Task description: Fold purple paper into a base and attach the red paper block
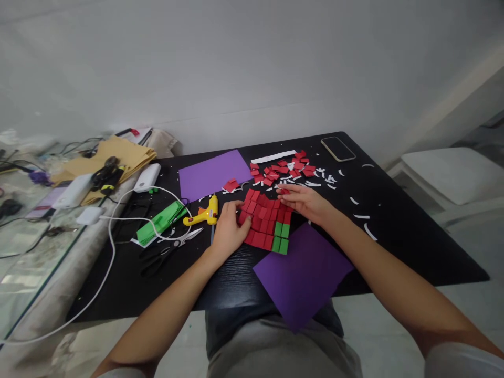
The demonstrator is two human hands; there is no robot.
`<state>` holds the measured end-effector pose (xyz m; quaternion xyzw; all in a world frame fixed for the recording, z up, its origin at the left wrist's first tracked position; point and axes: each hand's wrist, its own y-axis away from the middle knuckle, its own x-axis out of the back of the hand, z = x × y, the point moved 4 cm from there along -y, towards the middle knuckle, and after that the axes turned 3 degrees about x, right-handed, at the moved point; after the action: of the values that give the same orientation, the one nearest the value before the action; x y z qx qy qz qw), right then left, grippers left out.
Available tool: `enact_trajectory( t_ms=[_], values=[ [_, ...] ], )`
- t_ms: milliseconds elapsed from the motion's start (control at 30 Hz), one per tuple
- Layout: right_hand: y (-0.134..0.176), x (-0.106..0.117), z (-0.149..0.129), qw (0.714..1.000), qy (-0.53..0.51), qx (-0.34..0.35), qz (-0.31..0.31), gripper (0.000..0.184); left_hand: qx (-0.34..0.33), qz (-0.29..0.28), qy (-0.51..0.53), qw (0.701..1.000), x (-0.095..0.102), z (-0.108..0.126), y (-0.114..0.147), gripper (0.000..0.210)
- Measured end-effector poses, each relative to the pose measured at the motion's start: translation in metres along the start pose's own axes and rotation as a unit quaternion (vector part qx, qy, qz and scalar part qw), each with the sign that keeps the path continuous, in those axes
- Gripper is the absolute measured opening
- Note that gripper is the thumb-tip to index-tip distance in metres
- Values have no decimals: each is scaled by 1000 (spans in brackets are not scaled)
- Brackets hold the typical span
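Observation:
A paper panel (262,218) covered in rows of red squares, with several green squares (281,237) at its lower right corner, lies tilted near the middle of the black table. My left hand (229,226) grips its left edge, thumb on top and fingers around the side. At the panel's upper right, my right hand (301,201) has its fingers drawn together at a small red paper square, partly hidden by the fingertips. Under the panel's lower right side is a purple sheet (309,278), which overhangs the table's front edge.
Loose red squares (303,165) and white paper scraps (328,179) lie behind the hands. To the left are a yellow glue gun (207,211), scissors (169,249), green paper strips (161,223) and a white cable (112,244). A phone (337,148) rests at the back right.

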<state>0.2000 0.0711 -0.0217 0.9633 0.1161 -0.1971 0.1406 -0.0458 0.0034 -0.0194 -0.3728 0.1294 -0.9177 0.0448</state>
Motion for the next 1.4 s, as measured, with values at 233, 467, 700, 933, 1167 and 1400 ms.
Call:
enact_trajectory(
  t_ms=[233, 467, 700, 933, 1167, 1400],
  values=[
    [6, -9, 0, 1000, -5, 10, -18, 41, 17, 14, 38, 999, 4, -1, -3, 33],
    [8, -15, 6, 999, -13, 12, -38, 37, 57, -5, 59, 997, 3, 1, -2, 28],
    [7, -15, 7, 999, 7, 50, -7, 14, 82, -28, 36, 996, -2, -3, -2, 31],
    [8, -13, 5, 997, 14, 74, 8, 17, 71, -47, 13, 996, -5, -5, -1, 29],
    [8, -8, 3, 995, 44, 87, 38, 11, 57, -51, -3, 997, -5, -3, 0, 27],
    [6, -6, 1, 989, 84, 109, 61, 27, 44, -46, -18, 998, -2, 2, 0, 22]
  ],
)
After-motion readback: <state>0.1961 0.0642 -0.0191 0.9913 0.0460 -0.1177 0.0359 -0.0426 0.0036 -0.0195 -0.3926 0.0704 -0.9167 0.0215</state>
